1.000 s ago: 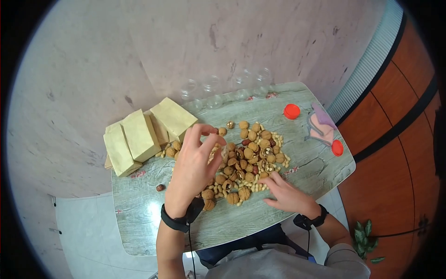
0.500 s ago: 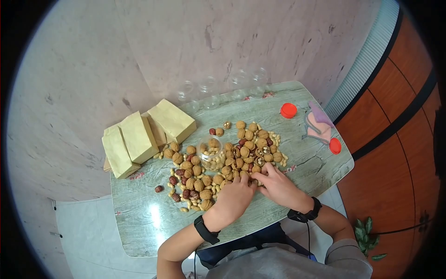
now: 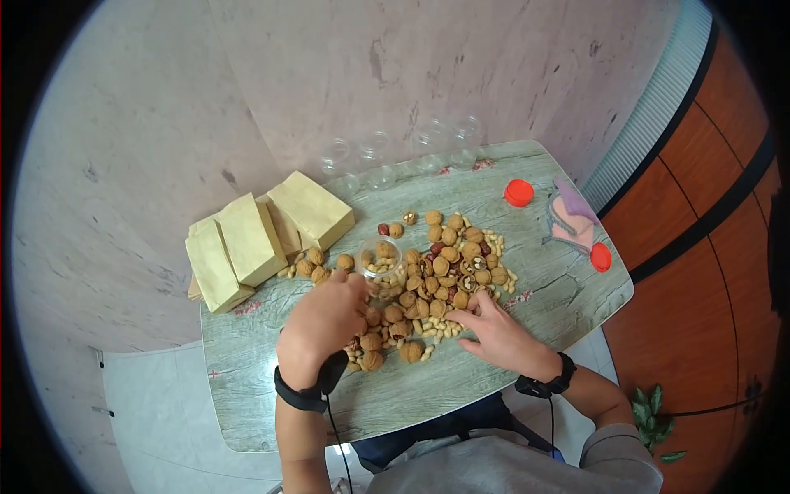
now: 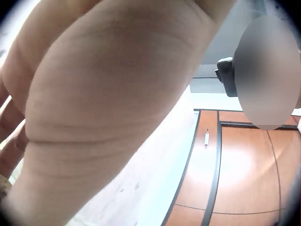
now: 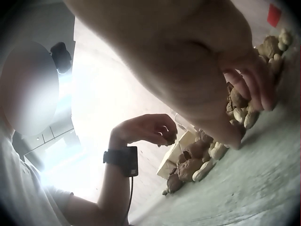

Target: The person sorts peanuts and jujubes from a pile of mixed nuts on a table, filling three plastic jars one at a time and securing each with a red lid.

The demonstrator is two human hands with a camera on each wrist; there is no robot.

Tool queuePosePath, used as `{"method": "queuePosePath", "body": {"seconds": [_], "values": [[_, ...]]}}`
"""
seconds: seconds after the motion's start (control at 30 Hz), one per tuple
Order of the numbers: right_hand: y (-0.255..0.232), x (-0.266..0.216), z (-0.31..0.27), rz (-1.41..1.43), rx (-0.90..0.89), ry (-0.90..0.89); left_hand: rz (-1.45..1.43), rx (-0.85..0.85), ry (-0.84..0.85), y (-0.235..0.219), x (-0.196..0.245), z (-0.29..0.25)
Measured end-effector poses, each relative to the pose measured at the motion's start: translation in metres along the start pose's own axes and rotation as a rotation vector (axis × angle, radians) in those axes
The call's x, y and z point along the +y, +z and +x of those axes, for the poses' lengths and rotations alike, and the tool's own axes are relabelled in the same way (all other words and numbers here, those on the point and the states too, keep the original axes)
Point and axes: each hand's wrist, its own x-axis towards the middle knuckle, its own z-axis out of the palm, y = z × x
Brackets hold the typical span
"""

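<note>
My left hand (image 3: 325, 319) is over the left part of the nut pile, fingers bent down beside a clear plastic jar (image 3: 378, 257) with peanuts in it. In the right wrist view, the left hand's thumb and fingers pinch a small brown nut (image 5: 169, 137); its kind is too dark to tell. My right hand (image 3: 506, 337) is at the pile's near right edge. Its thumb and fingers are spread apart, fingertips right at the peanuts (image 3: 444, 328). Walnuts (image 3: 440, 267), some cracked, fill the middle of the pile. The left wrist view is mostly palm.
Yellow paper packages (image 3: 247, 239) stand at the left back of the table (image 3: 255, 403). Several clear jars (image 3: 377, 152) line the back edge. Towards the right lie a red lid (image 3: 518, 193), another red lid (image 3: 601, 257) and folded cloths (image 3: 572, 218). A red date (image 3: 383, 230) lies behind the jar.
My left hand went from above the jar down to the pile beside the right hand, then back left and up towards the jar. The right hand reached in, then drew slightly back.
</note>
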Motion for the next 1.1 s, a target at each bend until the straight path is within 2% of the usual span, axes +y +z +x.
{"method": "queuePosePath", "body": {"seconds": [0.07,0.2,0.3,0.37,0.43,0.5,0.63,0.9,0.93,1.0,1.1], "values": [[0.002,-0.001,0.002,-0.007,-0.006,0.01,0.051,0.064,-0.109,0.001,-0.008,0.004],[0.008,-0.002,0.002,0.034,0.004,0.006,0.081,0.127,-0.12,0.008,-0.007,0.006],[0.007,-0.005,0.002,0.047,0.008,0.004,0.112,0.136,-0.082,0.004,0.01,-0.009],[0.006,-0.007,0.003,0.06,0.009,0.006,-0.026,-0.034,0.032,0.007,0.029,-0.018],[0.003,-0.01,0.004,0.082,0.036,-0.014,-0.046,-0.128,0.098,0.025,0.057,-0.02],[0.002,-0.007,0.005,0.114,0.012,-0.009,0.099,-0.163,0.215,0.058,0.073,-0.02],[0.009,0.001,0.004,0.105,0.005,-0.031,0.237,-0.24,0.299,0.106,0.081,-0.012],[0.008,-0.003,0.005,0.121,0.007,-0.049,0.663,-0.124,0.278,0.118,0.084,-0.007],[0.009,-0.004,0.005,0.111,0.007,-0.048,0.666,-0.126,0.279,0.119,0.084,-0.007],[0.009,-0.003,0.007,0.115,0.005,-0.063,0.678,0.066,0.148,0.124,0.087,-0.008],[0.011,-0.003,0.008,0.103,0.011,-0.087,0.625,0.123,0.122,0.135,0.085,-0.006]]}}
